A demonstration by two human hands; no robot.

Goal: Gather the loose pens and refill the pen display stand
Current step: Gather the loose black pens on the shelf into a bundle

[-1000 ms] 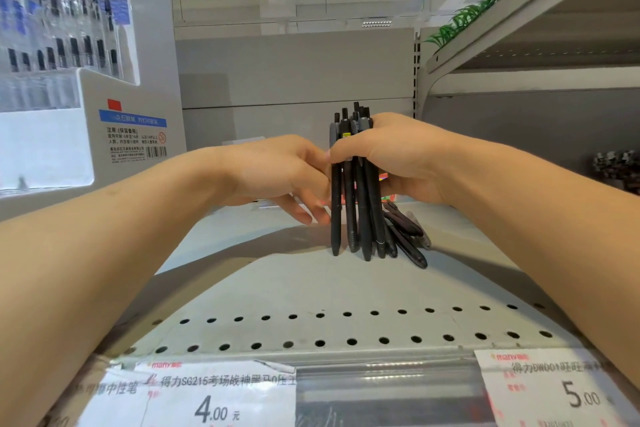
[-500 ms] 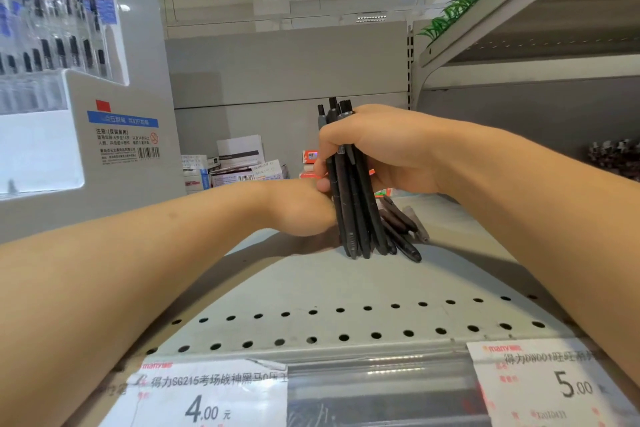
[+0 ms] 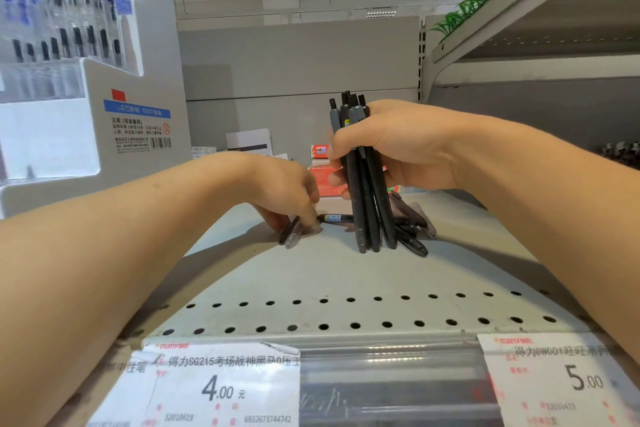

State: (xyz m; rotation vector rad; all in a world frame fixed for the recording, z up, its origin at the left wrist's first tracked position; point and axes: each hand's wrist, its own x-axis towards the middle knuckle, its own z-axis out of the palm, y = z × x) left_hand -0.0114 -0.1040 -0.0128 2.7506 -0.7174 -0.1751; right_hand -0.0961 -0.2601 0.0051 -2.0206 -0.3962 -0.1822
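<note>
Store shelf (image 3: 346, 274): left hand (image 3: 284, 191) just dropped beside the bundle (image 3: 367, 184), pinching two loose pens (image 3: 292, 235); right hand (image 3: 398, 146) stays clenched round it, gathering continues.

Black pens (image 3: 367, 198) bundled upright (others (image 3: 410, 243) lying loose).

A grey metal shelf (image 3: 346, 274), perforated along its front edge, is seen carrying loose black pens (image 3: 410, 243) lying behind an upright bundle, one pen (image 3: 334, 218) flat at centre, and two pens (image 3: 291, 236) angled left of it
</note>
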